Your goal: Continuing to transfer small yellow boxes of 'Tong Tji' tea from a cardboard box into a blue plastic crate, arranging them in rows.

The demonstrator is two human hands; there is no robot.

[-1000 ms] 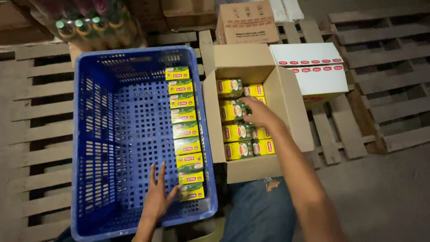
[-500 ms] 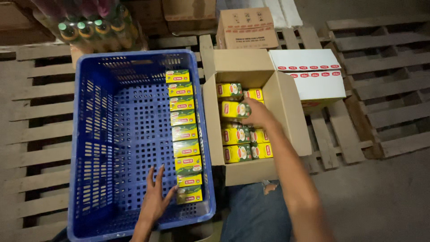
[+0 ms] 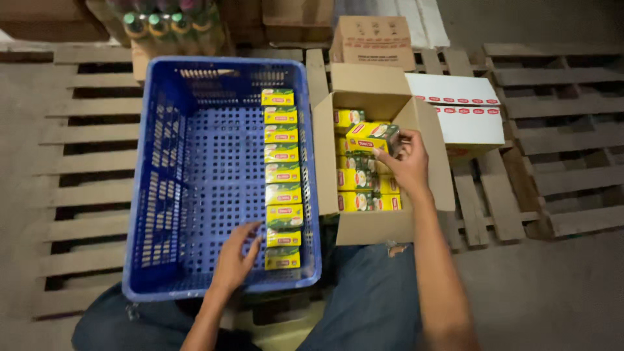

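Right hand: our right hand (image 3: 408,162) is over the open cardboard box (image 3: 390,224), fingers curled around one yellow-and-green carton (image 3: 372,138), which we hold lifted and tilted above the packed ones.
Left hand: our left hand (image 3: 235,259) lies inside the blue crate (image 3: 195,169), fingers spread and slightly bent, the tips just beside the lowest cartons of the row; we cannot tell whether they touch.
Held carton: above the middle of the cardboard box, clear of the crate, nearer the box's right wall.
Row in crate (image 3: 281,179): we count roughly nine of the same cartons, laid flat end to end along the crate's right wall, from the far end to the near end.
Crate floor: perforated plastic, bare to the left of the row.
Box contents (image 3: 361,195): more matching cartons, packed close in two columns, partly hidden by the held one.
Surroundings: both containers sit on wooden pallets (image 3: 91,162); a white box with red marks (image 3: 465,110) touches the cardboard box on its right; a brown carton (image 3: 374,39) stands behind; green-capped bottles (image 3: 162,26) stand beyond the crate's far end.
Us: knees in blue jeans (image 3: 370,299) at the near edge.
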